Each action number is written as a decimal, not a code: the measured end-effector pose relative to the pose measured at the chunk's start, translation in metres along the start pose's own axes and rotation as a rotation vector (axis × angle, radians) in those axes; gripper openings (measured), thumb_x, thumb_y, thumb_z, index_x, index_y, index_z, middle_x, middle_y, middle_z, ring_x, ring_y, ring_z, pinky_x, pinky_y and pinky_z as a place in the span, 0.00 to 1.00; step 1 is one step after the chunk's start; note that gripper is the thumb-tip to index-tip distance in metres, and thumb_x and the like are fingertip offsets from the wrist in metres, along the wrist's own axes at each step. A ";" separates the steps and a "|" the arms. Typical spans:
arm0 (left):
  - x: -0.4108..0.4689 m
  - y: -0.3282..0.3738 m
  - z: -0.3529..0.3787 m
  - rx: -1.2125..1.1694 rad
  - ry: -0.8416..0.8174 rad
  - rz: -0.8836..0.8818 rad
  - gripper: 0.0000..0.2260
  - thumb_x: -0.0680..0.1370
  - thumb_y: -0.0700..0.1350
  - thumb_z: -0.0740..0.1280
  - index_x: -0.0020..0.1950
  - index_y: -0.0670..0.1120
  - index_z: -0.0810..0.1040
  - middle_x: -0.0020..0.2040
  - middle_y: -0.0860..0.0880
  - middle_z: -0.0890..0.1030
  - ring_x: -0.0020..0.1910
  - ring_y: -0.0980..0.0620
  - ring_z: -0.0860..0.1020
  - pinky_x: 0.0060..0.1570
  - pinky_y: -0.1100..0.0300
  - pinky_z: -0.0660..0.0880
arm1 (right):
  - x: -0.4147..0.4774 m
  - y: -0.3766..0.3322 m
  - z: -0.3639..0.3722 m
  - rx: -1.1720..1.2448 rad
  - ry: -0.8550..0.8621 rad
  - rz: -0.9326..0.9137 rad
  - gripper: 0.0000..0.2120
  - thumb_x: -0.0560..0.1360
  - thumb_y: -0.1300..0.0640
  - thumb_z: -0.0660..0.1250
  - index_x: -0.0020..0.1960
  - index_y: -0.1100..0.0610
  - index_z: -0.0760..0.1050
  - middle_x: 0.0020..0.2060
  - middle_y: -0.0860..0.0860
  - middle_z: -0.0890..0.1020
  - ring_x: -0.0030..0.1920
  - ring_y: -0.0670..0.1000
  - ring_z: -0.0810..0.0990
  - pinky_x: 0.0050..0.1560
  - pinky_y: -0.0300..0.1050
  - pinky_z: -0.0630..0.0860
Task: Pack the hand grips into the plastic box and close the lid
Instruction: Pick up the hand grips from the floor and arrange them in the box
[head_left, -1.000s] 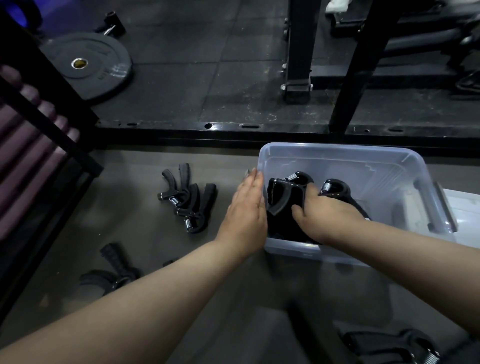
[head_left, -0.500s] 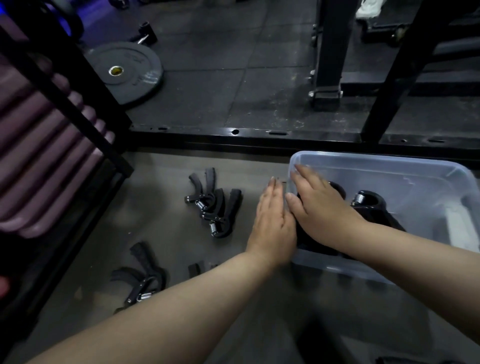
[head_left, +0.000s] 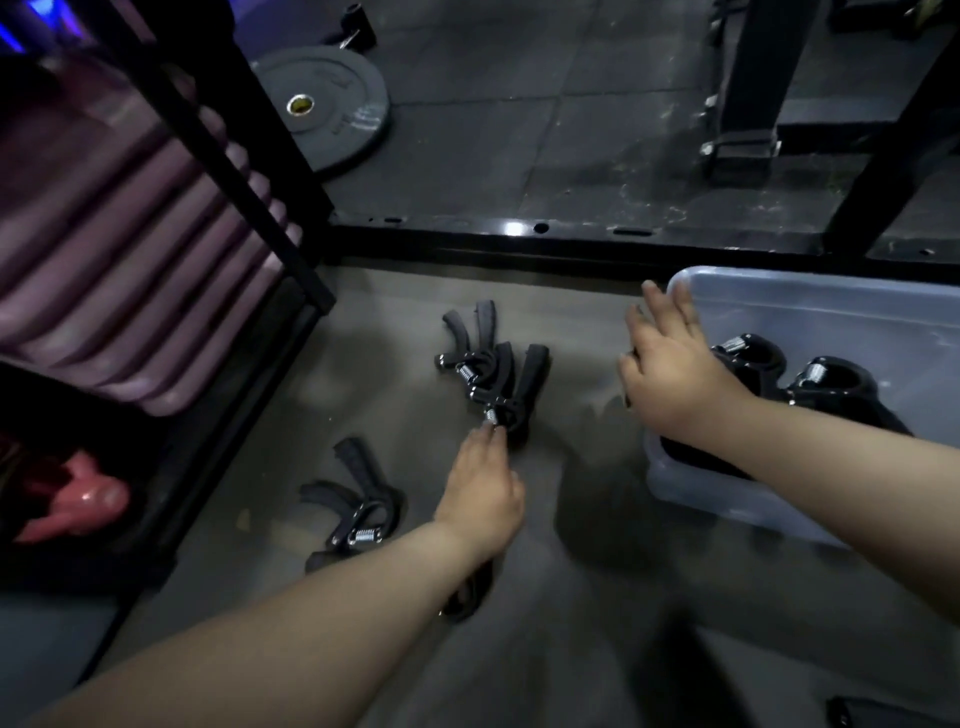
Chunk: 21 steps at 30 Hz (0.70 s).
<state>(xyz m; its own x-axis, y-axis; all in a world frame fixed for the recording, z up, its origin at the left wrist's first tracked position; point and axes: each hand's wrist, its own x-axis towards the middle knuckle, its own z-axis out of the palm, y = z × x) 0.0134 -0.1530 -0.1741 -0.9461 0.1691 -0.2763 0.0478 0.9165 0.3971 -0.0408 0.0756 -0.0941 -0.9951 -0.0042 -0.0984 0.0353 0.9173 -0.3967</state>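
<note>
Left hand (head_left: 480, 499): has left the plastic box (head_left: 779, 291) and reached the floor cluster (head_left: 498, 364) — fingers straight, tips touching a spring end, no grasp yet.
Right hand (head_left: 670, 374): drawn back off the packed grips (head_left: 748, 358) to the box's left rim, fingers loose, holding nothing.
Meaning: probably the next pickup; packing only part done.
Look: black padded handles, steel springs — another pair (head_left: 358, 499) lies nearer on the floor.

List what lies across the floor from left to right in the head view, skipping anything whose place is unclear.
Purple mats → nearer hand grips → middle pile of hand grips → right hand → plastic box.
</note>
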 end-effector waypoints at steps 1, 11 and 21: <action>-0.005 -0.014 -0.002 0.059 0.013 -0.053 0.27 0.79 0.45 0.59 0.77 0.40 0.58 0.78 0.40 0.57 0.77 0.43 0.54 0.76 0.56 0.49 | 0.000 -0.001 0.000 -0.003 -0.001 0.001 0.28 0.81 0.53 0.52 0.78 0.62 0.51 0.78 0.55 0.42 0.76 0.55 0.33 0.76 0.51 0.39; -0.071 -0.079 -0.016 0.369 -0.187 -0.113 0.31 0.78 0.62 0.61 0.76 0.48 0.59 0.73 0.44 0.62 0.73 0.42 0.60 0.74 0.48 0.53 | -0.004 -0.005 -0.002 0.008 -0.003 0.010 0.28 0.82 0.53 0.53 0.78 0.63 0.51 0.78 0.56 0.44 0.77 0.56 0.34 0.76 0.53 0.40; -0.097 -0.092 -0.017 0.616 -0.323 0.033 0.26 0.77 0.50 0.66 0.72 0.47 0.61 0.69 0.46 0.63 0.69 0.43 0.66 0.65 0.46 0.62 | -0.011 -0.008 0.002 0.012 0.021 0.024 0.27 0.81 0.55 0.54 0.77 0.65 0.53 0.78 0.57 0.47 0.77 0.60 0.38 0.76 0.54 0.41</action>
<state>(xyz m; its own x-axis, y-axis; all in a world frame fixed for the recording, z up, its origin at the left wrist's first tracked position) 0.0957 -0.2596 -0.1688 -0.8027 0.2126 -0.5572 0.3386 0.9316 -0.1323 -0.0298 0.0674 -0.0916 -0.9957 0.0266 -0.0890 0.0606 0.9122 -0.4052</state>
